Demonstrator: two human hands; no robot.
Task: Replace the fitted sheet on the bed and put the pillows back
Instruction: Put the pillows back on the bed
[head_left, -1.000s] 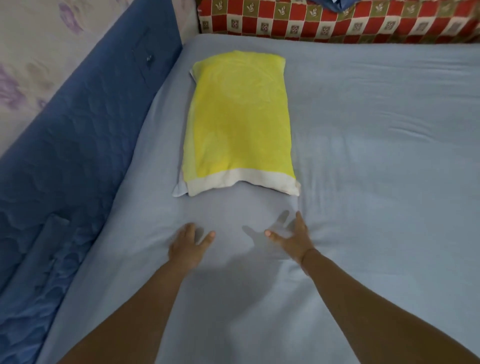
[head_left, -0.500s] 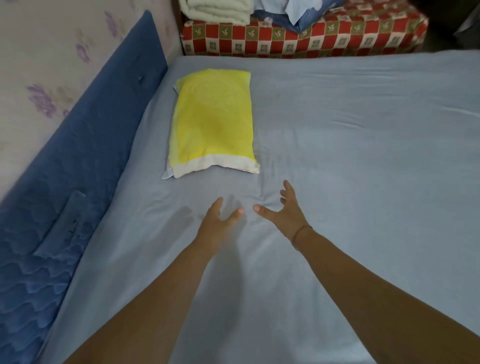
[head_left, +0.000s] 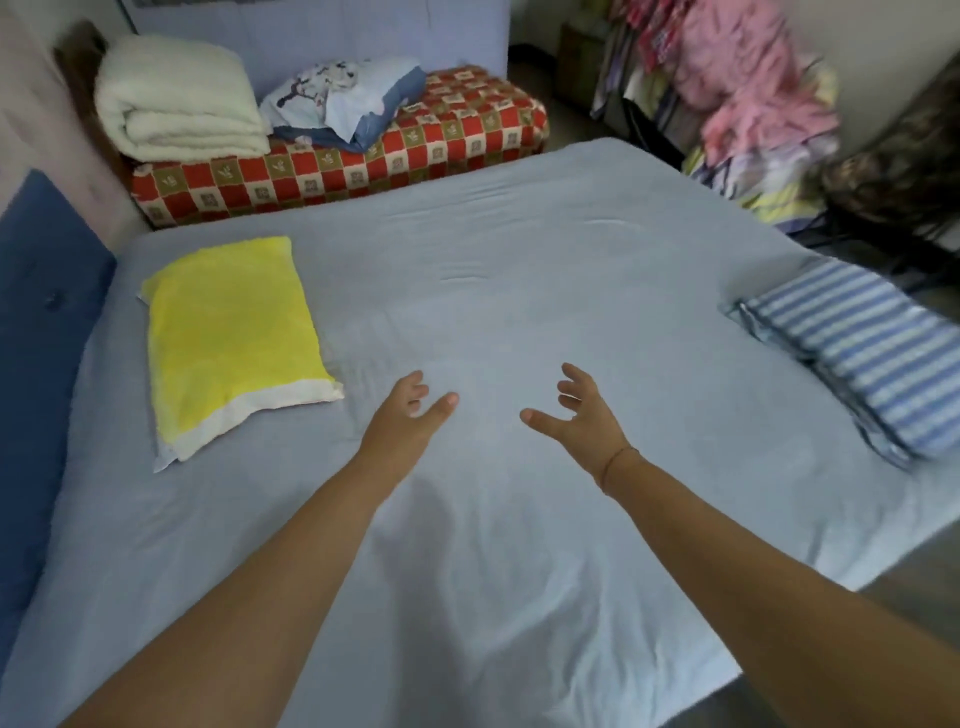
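Surroundings. A dark blue quilted padded headboard (head_left: 36, 364) runs along the bed's edge at 9 o'clock. At 11 to 12 o'clock, hard against the far edge of the bed, stands a red, cream and olive checked upholstered bench (head_left: 415, 150). At 1 to 2 o'clock, off the bed's corner, a blurred mass of pink and mixed hanging clothes (head_left: 753, 88) is visible.

Obstructions. Nothing lies on the bed between the two hands. The near and centre area shows only shallow creases.

Carriers and contents. The bench carries a folded white fleecy blanket (head_left: 176, 98) at its left end. Just beside that, touching it, lies a crumpled blue and white floral-print fabric bundle (head_left: 343, 98).

Task items. The pale blue fitted sheet (head_left: 519, 291) covers the whole visible mattress. A yellow towelling pillow with a white end band (head_left: 228, 332) lies flat on it at 9 to 10 o'clock, near the headboard. A blue-and-white striped pillow (head_left: 862, 358) lies at 3 o'clock on the bed's right edge, well apart from the first.

Hands. The left hand (head_left: 405, 421) and right hand (head_left: 587, 415) reach over the centre of the sheet. Each grip is released, fingers spread, holding nothing. Contact with the sheet cannot be determined.
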